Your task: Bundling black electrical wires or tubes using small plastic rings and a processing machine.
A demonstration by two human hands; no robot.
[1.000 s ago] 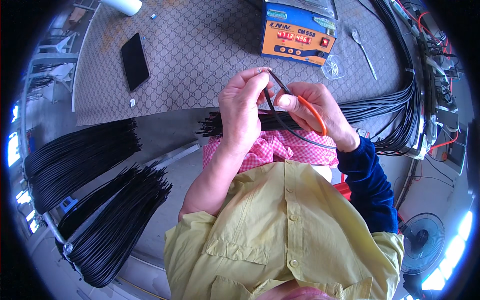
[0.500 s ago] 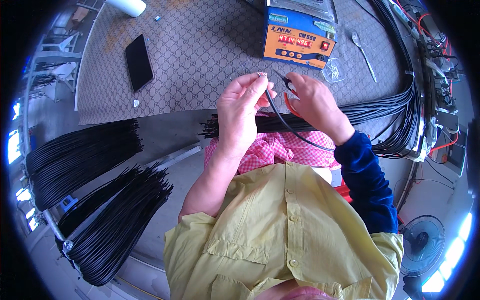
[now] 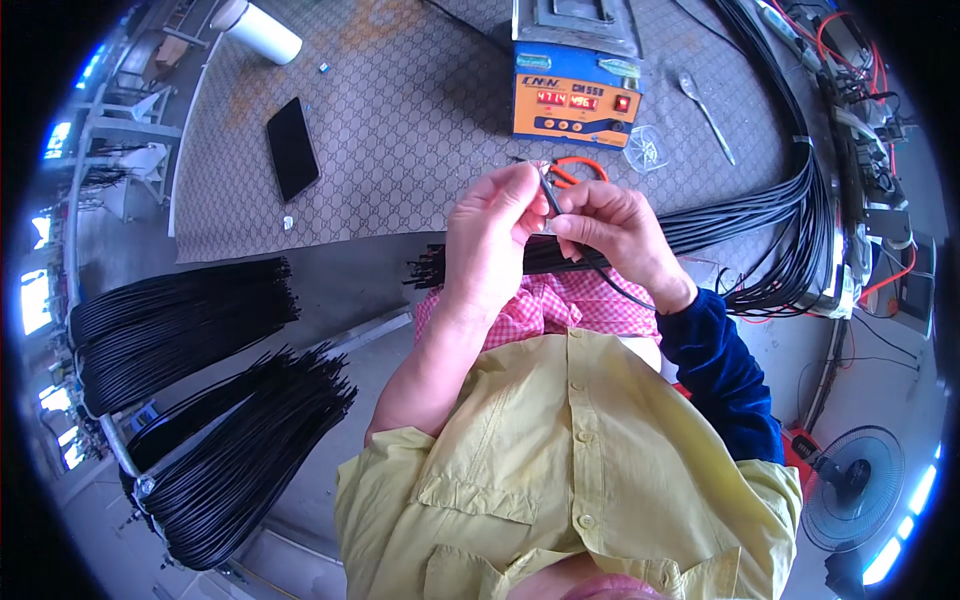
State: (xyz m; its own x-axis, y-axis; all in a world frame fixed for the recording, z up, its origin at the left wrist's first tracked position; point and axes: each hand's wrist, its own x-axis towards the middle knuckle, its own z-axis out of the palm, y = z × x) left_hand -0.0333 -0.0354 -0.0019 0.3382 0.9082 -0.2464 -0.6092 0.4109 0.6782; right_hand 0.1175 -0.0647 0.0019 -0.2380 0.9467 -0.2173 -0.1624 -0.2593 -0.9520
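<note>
Both hands meet over the table's front edge on one thin black cable (image 3: pixel 603 268). My left hand (image 3: pixel 490 222) pinches it near its end, where pale, reddish wire ends show at the fingertips. Just below that spot, my right hand (image 3: pixel 622 232) grips the same cable between thumb and fingers. From there the cable bends down across my lap. Right behind the fingers, a cutting tool with orange loop handles (image 3: pixel 580 162) lies on the table, its jaws partly hidden by my left hand.
A blue and orange control box (image 3: pixel 570 105) stands ahead. Nearby are a clear round dish (image 3: pixel 647 150), a spoon (image 3: pixel 708 120), a phone (image 3: pixel 292 150) and a white cylinder (image 3: pixel 258 32). Black cable bundles (image 3: pixel 740 222) run right; others (image 3: pixel 185 325) hang left. A fan (image 3: pixel 855 490) stands lower right.
My right hand has let go of the orange-handled cutting tool, which now rests on the table. That hand has moved left and down and taken hold of the cable.
</note>
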